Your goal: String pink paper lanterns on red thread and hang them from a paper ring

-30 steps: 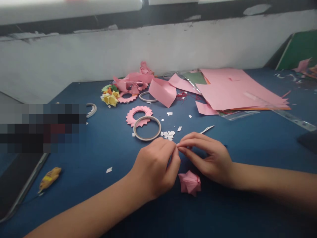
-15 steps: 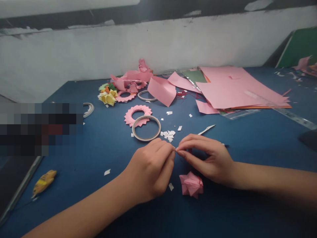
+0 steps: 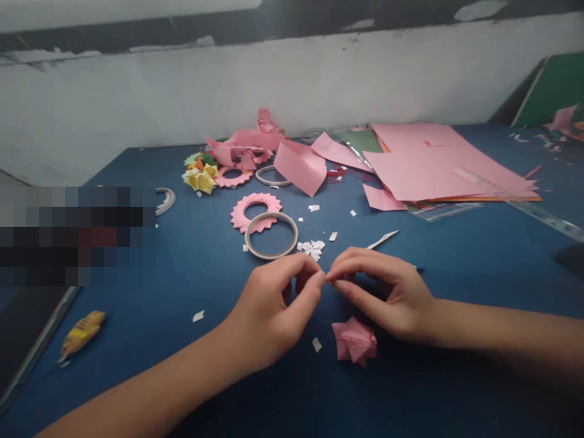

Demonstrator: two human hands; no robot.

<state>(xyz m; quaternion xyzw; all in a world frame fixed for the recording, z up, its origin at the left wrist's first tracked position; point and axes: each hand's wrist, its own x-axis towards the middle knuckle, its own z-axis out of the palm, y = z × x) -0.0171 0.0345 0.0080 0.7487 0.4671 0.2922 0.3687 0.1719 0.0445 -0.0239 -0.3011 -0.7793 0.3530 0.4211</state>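
Note:
My left hand (image 3: 280, 310) and my right hand (image 3: 387, 295) meet fingertip to fingertip above the blue table (image 3: 150, 353). Thumb and fingers are pinched on each hand, and whatever lies between the tips is too small to make out. Just below my right hand rests a folded pink paper star (image 3: 354, 340). Beyond my left hand a roll of tape (image 3: 249, 242) overlaps a pleated pink paper ring (image 3: 238, 214). Small white paper bits (image 3: 312, 248) lie in a heap beside the roll. Scissors (image 3: 384, 239) are partly hidden behind my right hand.
Pink sheets (image 3: 438, 164) are stacked at the back right, near a clear ruler (image 3: 542, 216). Pink, yellow and green paper pieces (image 3: 203, 176) gather at the back. A yellow object (image 3: 82, 334) lies near the left edge. A pixelated patch covers the far left.
The fingers of my left hand have shifted, leaving a gap between its thumb and curled fingers. My right hand has barely moved. The view has shifted slightly.

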